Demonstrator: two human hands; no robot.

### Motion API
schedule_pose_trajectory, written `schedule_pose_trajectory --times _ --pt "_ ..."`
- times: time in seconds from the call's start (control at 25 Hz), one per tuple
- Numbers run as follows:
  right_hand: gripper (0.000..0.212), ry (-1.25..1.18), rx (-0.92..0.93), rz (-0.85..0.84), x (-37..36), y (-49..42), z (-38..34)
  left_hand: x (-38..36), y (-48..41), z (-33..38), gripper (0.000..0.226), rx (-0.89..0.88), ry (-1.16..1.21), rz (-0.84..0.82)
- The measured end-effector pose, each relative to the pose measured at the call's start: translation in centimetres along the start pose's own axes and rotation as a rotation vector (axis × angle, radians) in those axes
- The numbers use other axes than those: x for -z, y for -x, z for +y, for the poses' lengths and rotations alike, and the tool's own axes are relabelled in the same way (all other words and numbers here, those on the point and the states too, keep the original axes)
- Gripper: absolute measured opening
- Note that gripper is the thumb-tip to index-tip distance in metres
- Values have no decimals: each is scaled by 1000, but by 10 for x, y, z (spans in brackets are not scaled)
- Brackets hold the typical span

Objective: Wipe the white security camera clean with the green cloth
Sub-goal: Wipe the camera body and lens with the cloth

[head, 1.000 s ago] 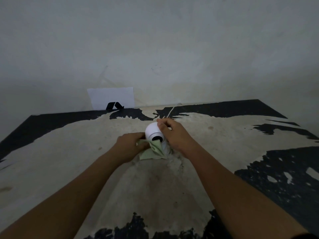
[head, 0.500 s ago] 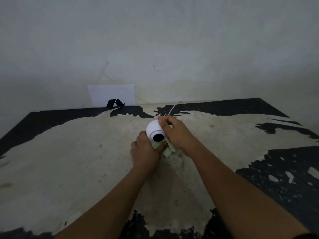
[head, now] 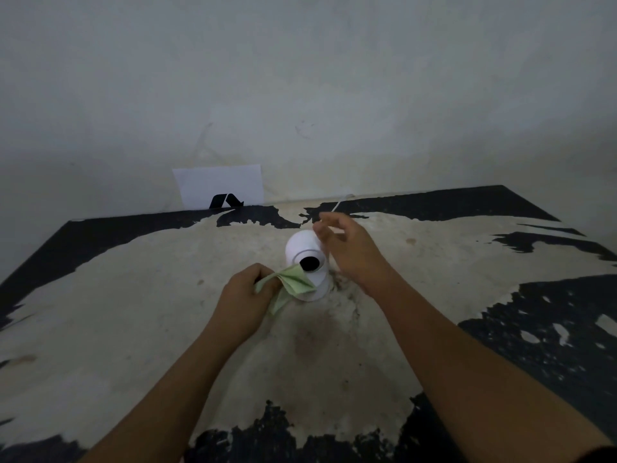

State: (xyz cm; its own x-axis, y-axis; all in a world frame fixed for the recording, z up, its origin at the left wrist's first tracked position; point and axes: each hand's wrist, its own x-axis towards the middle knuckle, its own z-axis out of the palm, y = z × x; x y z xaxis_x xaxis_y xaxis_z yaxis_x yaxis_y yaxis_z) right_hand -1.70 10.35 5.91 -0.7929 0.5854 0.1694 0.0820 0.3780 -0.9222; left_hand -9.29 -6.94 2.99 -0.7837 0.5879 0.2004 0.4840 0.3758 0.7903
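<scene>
Where the camera stands: the white security camera (head: 306, 259) sits upright near the middle of the worktop (head: 133, 312), its dark round lens (head: 309, 263) turned toward the person.
Left hand: the left hand (head: 245, 297) is closed around a bunched end of the green cloth (head: 289, 285), knuckles up, just to the left of the camera's base.
Cloth: its loose end fans out from the fist and lies against the lower front of the camera, reaching up to just under the lens; a strip hangs down toward the worktop.
Right hand: the right hand (head: 347, 248) is beside the camera on its right, fingers loosely curled and partly spread, gripping nothing that I can make out; whether the fingertips touch the white shell I cannot tell.
Cable: a thin white cable (head: 337, 206) runs from behind the right hand to the back edge of the worktop.
Worktop: worn pale surface with black patches around its edges.
Behind: a white card (head: 220, 183) with a black mark leans against the grey wall (head: 300, 78).
</scene>
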Motion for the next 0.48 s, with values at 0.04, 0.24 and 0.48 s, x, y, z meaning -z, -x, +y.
schedule_pose_trajectory --times 0.04,0.24,0.48 --pt "43 -5 56 16 3 10 -4 4 5 4 17 -18 23 2" --pt "86 190 146 -259 1 58 -1 14 14 29 17 -50 75 -100" --pt "8 268 135 -78 1 43 43 16 4 26 15 -78 -26 -188"
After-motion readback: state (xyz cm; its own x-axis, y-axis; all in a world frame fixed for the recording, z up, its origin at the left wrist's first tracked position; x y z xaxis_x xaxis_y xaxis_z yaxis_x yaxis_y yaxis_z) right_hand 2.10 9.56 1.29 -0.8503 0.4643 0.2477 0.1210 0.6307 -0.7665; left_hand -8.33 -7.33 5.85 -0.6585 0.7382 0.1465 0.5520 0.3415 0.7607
